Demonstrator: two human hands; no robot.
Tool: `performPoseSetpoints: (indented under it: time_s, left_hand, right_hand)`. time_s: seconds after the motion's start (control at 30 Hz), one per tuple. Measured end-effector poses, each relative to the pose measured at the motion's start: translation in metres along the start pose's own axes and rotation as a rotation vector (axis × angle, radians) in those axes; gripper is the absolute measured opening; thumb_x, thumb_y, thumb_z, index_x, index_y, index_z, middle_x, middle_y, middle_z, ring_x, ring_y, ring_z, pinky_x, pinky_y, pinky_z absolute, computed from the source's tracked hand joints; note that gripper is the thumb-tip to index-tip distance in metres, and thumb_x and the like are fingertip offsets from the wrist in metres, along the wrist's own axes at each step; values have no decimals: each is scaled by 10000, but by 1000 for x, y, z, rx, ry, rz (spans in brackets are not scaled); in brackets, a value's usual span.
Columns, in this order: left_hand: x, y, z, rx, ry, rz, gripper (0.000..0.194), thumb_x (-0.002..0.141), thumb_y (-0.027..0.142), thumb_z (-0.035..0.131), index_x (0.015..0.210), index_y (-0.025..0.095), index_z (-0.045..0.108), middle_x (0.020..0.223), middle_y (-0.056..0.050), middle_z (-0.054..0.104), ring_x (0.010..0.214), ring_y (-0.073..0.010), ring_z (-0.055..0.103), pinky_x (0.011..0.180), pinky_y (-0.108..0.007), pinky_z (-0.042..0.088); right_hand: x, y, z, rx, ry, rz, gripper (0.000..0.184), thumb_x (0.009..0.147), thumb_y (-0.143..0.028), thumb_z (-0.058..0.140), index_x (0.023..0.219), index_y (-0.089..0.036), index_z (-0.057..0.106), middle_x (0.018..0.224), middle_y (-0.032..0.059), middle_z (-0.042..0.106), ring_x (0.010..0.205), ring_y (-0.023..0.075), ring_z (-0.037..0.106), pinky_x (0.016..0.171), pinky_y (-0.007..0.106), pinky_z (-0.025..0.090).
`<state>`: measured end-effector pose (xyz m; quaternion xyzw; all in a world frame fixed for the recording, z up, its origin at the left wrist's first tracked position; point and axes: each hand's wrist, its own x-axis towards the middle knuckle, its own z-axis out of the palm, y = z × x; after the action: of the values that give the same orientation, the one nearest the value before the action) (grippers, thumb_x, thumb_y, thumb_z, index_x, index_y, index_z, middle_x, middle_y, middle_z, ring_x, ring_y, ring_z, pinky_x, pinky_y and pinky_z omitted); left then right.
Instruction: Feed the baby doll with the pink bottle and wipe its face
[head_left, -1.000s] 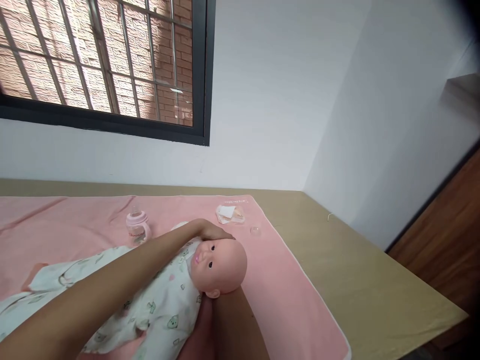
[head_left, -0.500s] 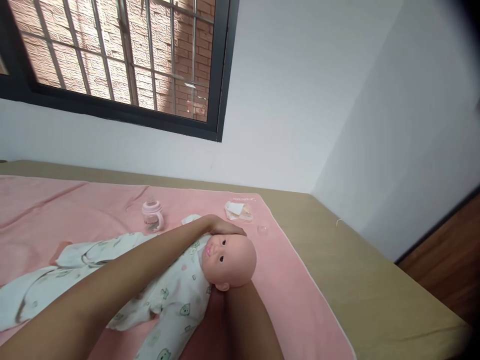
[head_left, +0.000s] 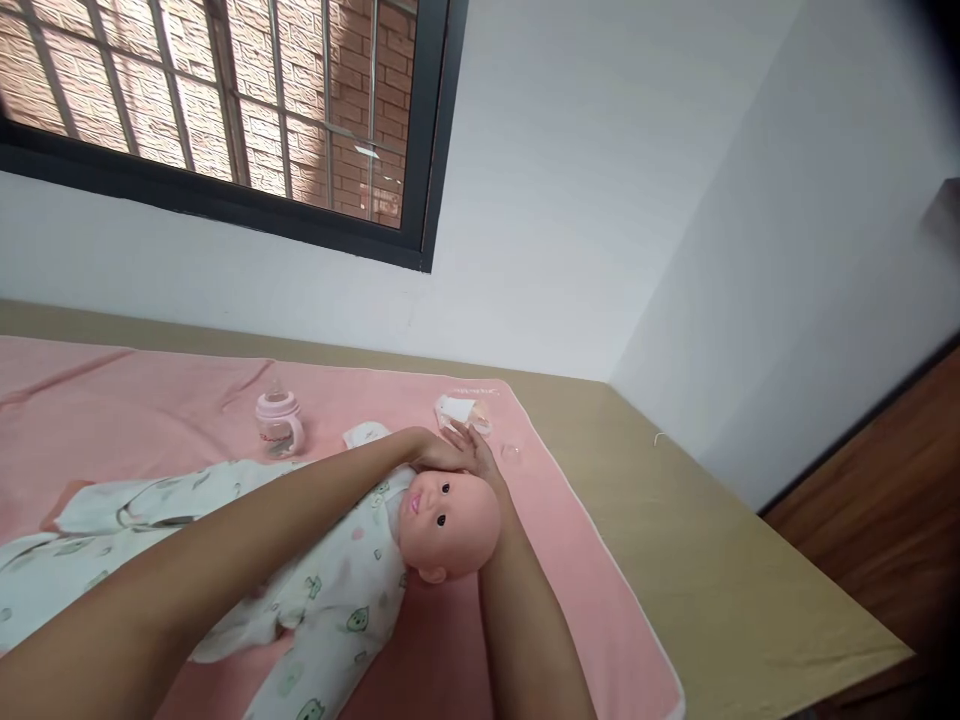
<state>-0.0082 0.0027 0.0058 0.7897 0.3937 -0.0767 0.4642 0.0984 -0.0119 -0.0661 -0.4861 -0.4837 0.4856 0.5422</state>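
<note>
A baby doll (head_left: 450, 525) lies on a pink blanket (head_left: 442, 640), its bald head to the right and its face turned up. It wears white printed clothes (head_left: 337, 580). Across its body reaches my left arm; my left hand (head_left: 441, 453) rests flat against the far side of the doll's head, fingertips partly covered. My right hand (head_left: 480, 455) has come round the top of the head, open, fingers stretched out and overlapping my left fingertips. Just beyond is a clear plastic wrapper with white paper (head_left: 459, 408).
A pink-capped baby bottle with a handle (head_left: 279, 425) stands on the blanket at left. A small clear piece (head_left: 511, 453) lies right of my hands. The wooden surface (head_left: 660, 530) extends beyond the blanket's right edge; a wall and barred window (head_left: 225, 90) rise behind.
My right hand has moved from beneath the doll's head, where it was hidden, round to the far side beside my left hand. The view has shifted slightly right.
</note>
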Motion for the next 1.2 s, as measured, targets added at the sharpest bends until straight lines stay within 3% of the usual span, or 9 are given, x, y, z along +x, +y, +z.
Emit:
performPoseSetpoints:
  time_s: [0.1,0.17,0.33,0.5,0.6,0.77,0.93,1.07,1.2]
  left_hand:
    - [10,-4,1,-54,-101,-19,390,865,494,539,1027,166,672,953,-69,692,912,-251,655,746,-343,546]
    - [14,-6,2,-73,-147,-39,430,802,524,549,994,163,683,875,-71,704,882,-274,667,714,-341,547]
    - [13,-4,2,-69,-209,-73,467,771,560,521,966,176,704,810,-78,709,839,-287,678,690,-345,543]
    - [4,7,-9,-10,-179,-106,555,772,644,483,970,181,718,806,-100,715,807,-287,677,701,-357,537]
    - [-7,13,-22,38,-61,-85,617,774,686,469,1043,178,692,839,-115,722,779,-261,676,750,-361,526]
    - [-37,10,-43,71,315,-39,783,799,758,354,1146,108,621,1034,-182,695,843,-260,673,826,-367,494]
    - [-70,-7,-51,34,610,42,791,782,787,389,1119,107,612,1167,-183,648,979,-271,651,835,-319,498]
    - [-91,-12,-44,0,708,128,707,809,749,431,1169,164,602,1269,-129,609,1106,-272,600,882,-316,492]
    - [-107,-5,-28,-93,676,284,609,880,668,431,1290,232,544,1419,-78,503,1254,-266,504,951,-326,474]
  right_hand:
    - [29,15,-10,539,-108,178,347,884,-469,472,972,-172,628,1129,76,649,1084,186,634,890,289,516]
    - [43,25,-16,672,-94,243,314,888,-431,486,1047,-200,628,1239,73,605,1089,194,634,937,321,516]
    - [56,37,-22,713,-96,228,311,893,-412,491,1069,-207,643,1421,53,477,1117,220,624,968,356,523]
    - [57,35,-23,721,-54,194,266,860,-395,546,1038,-232,658,1412,33,498,1181,210,594,959,333,532]
    - [56,34,-25,737,-67,165,264,836,-382,587,1037,-231,666,1286,52,607,1206,206,579,956,323,534]
    - [53,27,-28,797,-64,120,227,800,-312,652,1004,-222,690,1177,42,667,1113,150,624,975,280,515]
    - [49,4,-33,794,-122,-27,313,586,-269,846,859,-169,730,995,52,715,978,187,663,963,331,527]
    - [38,-36,-33,599,-193,-39,366,459,-290,908,742,-152,720,804,44,712,820,168,661,839,325,551]
    - [12,-84,-22,395,-312,-135,316,433,-247,908,667,-184,706,741,-4,685,719,127,626,707,272,534]
